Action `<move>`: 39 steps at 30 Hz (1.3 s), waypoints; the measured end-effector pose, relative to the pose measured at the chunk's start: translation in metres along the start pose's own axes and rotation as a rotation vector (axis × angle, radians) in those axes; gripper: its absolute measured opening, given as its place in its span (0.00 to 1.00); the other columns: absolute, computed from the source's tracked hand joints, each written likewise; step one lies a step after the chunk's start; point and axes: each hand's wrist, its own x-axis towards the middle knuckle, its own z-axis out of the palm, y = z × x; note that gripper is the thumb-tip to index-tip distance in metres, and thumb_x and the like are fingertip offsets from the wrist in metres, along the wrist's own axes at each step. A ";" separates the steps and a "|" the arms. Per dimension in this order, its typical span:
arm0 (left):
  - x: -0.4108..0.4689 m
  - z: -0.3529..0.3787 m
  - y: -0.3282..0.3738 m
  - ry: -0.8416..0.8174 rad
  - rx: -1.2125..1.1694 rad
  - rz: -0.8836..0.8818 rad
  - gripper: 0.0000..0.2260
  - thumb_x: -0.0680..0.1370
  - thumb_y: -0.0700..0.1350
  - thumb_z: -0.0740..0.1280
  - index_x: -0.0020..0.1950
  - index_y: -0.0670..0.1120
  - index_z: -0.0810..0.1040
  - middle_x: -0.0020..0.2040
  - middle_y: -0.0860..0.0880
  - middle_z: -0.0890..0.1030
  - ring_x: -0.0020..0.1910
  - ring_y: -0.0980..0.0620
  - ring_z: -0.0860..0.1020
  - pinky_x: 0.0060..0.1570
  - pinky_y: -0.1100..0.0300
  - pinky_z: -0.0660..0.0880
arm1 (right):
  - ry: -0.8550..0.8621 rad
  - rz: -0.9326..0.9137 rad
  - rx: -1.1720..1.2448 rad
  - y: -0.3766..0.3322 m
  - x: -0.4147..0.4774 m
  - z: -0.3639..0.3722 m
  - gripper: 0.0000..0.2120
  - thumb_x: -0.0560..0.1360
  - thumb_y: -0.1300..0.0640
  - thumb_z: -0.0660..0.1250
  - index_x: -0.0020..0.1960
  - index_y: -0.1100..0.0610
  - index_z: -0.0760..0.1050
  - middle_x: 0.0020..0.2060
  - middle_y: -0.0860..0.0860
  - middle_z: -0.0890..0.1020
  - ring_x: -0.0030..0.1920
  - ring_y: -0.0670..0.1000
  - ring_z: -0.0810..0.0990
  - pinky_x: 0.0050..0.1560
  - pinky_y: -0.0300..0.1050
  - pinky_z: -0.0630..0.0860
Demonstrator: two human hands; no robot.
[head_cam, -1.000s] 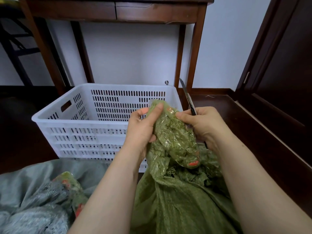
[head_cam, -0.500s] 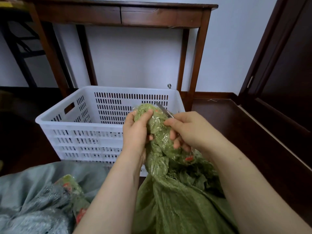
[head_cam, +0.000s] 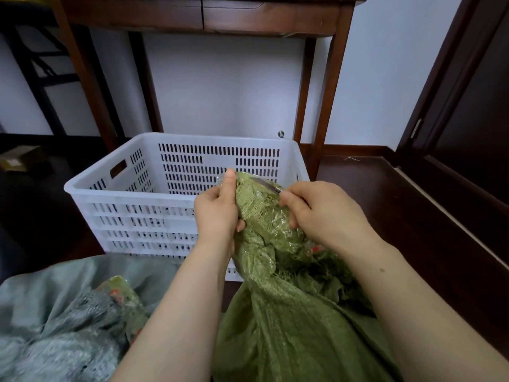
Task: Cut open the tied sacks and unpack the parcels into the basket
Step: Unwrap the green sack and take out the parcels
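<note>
A green woven sack [head_cam: 289, 321] stands in front of me, its taped, bunched neck raised between my hands. My left hand [head_cam: 217, 213] grips the left side of that neck, thumb up along it. My right hand [head_cam: 322, 216] holds a knife [head_cam: 265, 186], whose blade lies across the top of the taped neck. A white slotted plastic basket [head_cam: 137, 205] sits on the floor just behind the sack, and I see no parcels in it. A second, grey sack [head_cam: 55, 326] with a taped green neck lies at the lower left.
A dark wooden table [head_cam: 209, 15] stands against the white wall behind the basket, its legs either side. A dark wooden door or cabinet [head_cam: 468, 128] runs along the right. A small cardboard box [head_cam: 19, 161] lies on the dark floor at far left.
The knife blade has swung down from pointing upward to lying across the sack's taped neck. My right hand has shifted over the neck, and my view has tipped slightly upward.
</note>
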 end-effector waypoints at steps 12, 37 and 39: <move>0.006 -0.014 -0.012 0.053 0.200 0.047 0.23 0.75 0.62 0.65 0.30 0.47 0.66 0.21 0.53 0.65 0.19 0.55 0.66 0.25 0.61 0.67 | -0.091 -0.053 -0.217 -0.007 0.001 0.018 0.16 0.82 0.46 0.52 0.49 0.51 0.75 0.42 0.46 0.79 0.45 0.51 0.76 0.39 0.44 0.68; 0.013 -0.032 -0.026 0.207 0.271 0.150 0.15 0.75 0.53 0.69 0.44 0.40 0.83 0.31 0.52 0.79 0.33 0.54 0.75 0.44 0.56 0.76 | -0.453 0.050 -0.458 -0.007 -0.010 0.021 0.10 0.79 0.53 0.57 0.44 0.55 0.73 0.36 0.47 0.74 0.41 0.51 0.76 0.42 0.46 0.72; 0.011 -0.027 -0.027 0.188 0.294 0.172 0.14 0.76 0.53 0.69 0.43 0.42 0.83 0.30 0.53 0.78 0.31 0.56 0.73 0.42 0.59 0.74 | -0.462 0.124 -0.321 -0.001 -0.005 -0.003 0.12 0.80 0.52 0.59 0.44 0.56 0.78 0.34 0.49 0.77 0.34 0.49 0.76 0.35 0.41 0.72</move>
